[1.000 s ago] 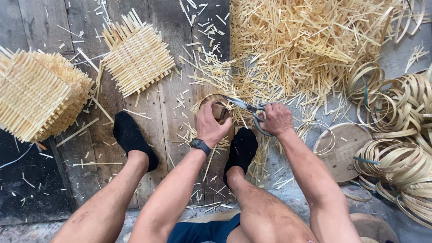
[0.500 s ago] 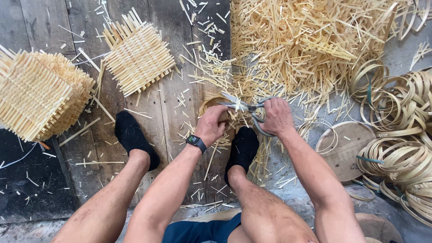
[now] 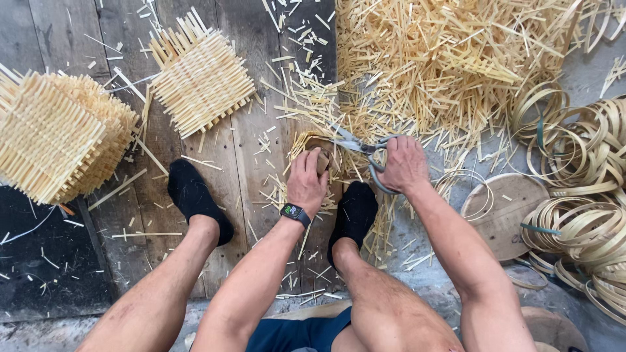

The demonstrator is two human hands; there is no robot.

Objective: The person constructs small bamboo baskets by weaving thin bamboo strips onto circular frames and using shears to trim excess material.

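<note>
Two black-socked feet rest on a floor of weathered grey wooden planks [image 3: 261, 78], littered with pale bamboo offcuts. The left hand [image 3: 308, 179] is curled around a small woven bamboo piece [image 3: 321, 151] held just above the boards between the feet. The right hand [image 3: 404, 164] has its fingers closed through the handles of grey scissors [image 3: 360, 148], whose blades point at that piece. A heap of cut strips [image 3: 443, 58] lies beyond, woven square mats [image 3: 199, 75] to the left, coiled bamboo hoops [image 3: 587, 189] on the right.
</note>
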